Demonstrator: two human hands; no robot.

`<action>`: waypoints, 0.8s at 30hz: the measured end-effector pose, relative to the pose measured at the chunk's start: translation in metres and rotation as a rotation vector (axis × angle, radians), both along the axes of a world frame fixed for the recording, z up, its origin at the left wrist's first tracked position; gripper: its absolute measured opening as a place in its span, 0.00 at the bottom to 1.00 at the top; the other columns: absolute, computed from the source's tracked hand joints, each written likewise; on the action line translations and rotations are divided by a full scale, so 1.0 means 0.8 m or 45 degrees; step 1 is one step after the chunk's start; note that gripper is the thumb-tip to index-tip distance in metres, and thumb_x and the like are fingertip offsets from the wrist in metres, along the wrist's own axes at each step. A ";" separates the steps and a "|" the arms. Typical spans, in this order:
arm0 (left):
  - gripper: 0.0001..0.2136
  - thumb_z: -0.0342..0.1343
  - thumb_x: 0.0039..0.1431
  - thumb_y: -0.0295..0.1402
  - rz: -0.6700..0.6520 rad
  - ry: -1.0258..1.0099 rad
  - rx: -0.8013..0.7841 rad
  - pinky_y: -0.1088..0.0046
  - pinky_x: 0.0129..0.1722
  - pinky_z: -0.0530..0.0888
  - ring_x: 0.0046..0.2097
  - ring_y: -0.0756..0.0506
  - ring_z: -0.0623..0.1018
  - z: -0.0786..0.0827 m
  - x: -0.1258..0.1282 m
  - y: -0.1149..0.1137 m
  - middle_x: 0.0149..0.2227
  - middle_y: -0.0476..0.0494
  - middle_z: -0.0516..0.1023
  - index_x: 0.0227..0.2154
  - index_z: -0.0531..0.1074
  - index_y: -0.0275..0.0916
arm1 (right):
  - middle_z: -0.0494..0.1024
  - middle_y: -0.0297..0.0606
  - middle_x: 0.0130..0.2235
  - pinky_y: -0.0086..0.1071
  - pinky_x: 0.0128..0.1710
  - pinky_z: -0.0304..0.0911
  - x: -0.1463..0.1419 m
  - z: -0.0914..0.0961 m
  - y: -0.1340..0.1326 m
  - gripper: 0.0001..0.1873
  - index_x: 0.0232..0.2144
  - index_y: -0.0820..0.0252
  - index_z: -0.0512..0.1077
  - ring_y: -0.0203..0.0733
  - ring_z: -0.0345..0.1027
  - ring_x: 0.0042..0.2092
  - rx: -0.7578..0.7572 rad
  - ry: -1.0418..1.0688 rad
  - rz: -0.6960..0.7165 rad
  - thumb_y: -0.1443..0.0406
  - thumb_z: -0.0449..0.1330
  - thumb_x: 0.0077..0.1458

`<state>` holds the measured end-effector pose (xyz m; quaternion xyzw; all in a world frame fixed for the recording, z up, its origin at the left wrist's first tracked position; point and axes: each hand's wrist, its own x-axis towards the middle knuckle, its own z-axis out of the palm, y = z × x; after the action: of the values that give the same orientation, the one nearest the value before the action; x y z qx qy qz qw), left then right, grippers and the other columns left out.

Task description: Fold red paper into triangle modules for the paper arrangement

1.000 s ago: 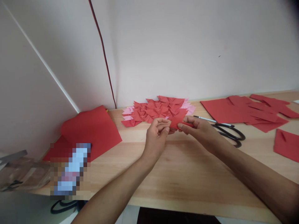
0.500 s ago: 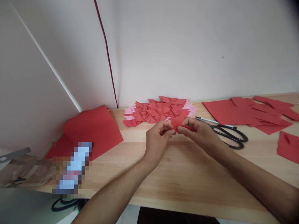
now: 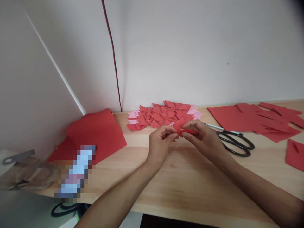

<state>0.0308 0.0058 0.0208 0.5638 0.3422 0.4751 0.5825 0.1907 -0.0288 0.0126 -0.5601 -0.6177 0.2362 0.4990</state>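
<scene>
Between my two hands is a small piece of folded red paper (image 3: pixel 180 125), held up over the wooden table. My left hand (image 3: pixel 161 139) pinches its left side between thumb and fingers. On the other side, my right hand (image 3: pixel 199 134) is closed on the paper's right part, and a red flap shows between its thumb and fingers. Fingers cover much of the folds. Just behind lies a pile of folded red and pink paper pieces (image 3: pixel 163 114). Black-handled scissors (image 3: pixel 237 144) and a pen (image 3: pixel 222 128) lie right of my right hand.
Large red sheets (image 3: pixel 99 131) lie at the left, near a pixelated phone-like object (image 3: pixel 77 171) and a clear plastic bag (image 3: pixel 28 174). Cut red paper (image 3: pixel 230 117) is spread at the back right. A dark red cable (image 3: pixel 112 47) hangs down the wall.
My right fingers have lifted and spread slightly, so a gap now shows above the red flap. The whole view has shifted a little; both hands still hold the paper.
</scene>
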 end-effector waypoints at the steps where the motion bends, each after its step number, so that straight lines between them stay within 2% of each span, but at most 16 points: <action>1: 0.02 0.58 0.49 0.25 -0.001 0.009 0.004 0.75 0.33 0.71 0.30 0.51 0.75 0.000 0.000 0.000 0.27 0.49 0.76 0.28 0.72 0.36 | 0.75 0.36 0.36 0.34 0.36 0.64 0.000 0.000 -0.001 0.08 0.36 0.54 0.69 0.42 0.70 0.37 0.007 -0.037 0.012 0.59 0.59 0.55; 6: 0.02 0.57 0.49 0.25 -0.004 0.051 0.016 0.75 0.33 0.70 0.30 0.51 0.75 -0.004 -0.002 0.001 0.26 0.48 0.76 0.28 0.73 0.36 | 0.77 0.34 0.32 0.33 0.34 0.63 0.000 0.004 -0.004 0.06 0.33 0.54 0.73 0.41 0.69 0.34 0.032 -0.187 0.005 0.59 0.59 0.56; 14: 0.04 0.60 0.46 0.27 -0.016 0.059 -0.069 0.77 0.29 0.68 0.29 0.51 0.75 -0.008 0.001 0.004 0.27 0.48 0.76 0.28 0.73 0.36 | 0.78 0.35 0.30 0.35 0.32 0.62 -0.008 0.008 -0.012 0.05 0.31 0.54 0.74 0.41 0.68 0.31 0.053 -0.290 -0.119 0.61 0.59 0.55; 18: 0.04 0.60 0.46 0.28 0.000 0.015 -0.071 0.77 0.27 0.68 0.28 0.51 0.76 -0.011 0.001 0.006 0.26 0.48 0.75 0.26 0.72 0.35 | 0.79 0.35 0.31 0.35 0.32 0.62 -0.006 0.008 -0.010 0.06 0.31 0.54 0.75 0.41 0.68 0.30 0.048 -0.302 -0.039 0.61 0.59 0.56; 24: 0.02 0.59 0.47 0.27 -0.025 -0.003 0.004 0.75 0.31 0.71 0.27 0.51 0.75 -0.015 -0.001 0.010 0.24 0.50 0.74 0.25 0.72 0.35 | 0.80 0.34 0.32 0.33 0.33 0.61 -0.002 0.008 -0.006 0.10 0.30 0.54 0.76 0.39 0.67 0.30 -0.025 -0.215 0.049 0.56 0.59 0.56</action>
<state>0.0297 0.0136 0.0088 0.5676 0.3351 0.4704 0.5867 0.1890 -0.0335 0.0187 -0.5709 -0.6658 0.2037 0.4351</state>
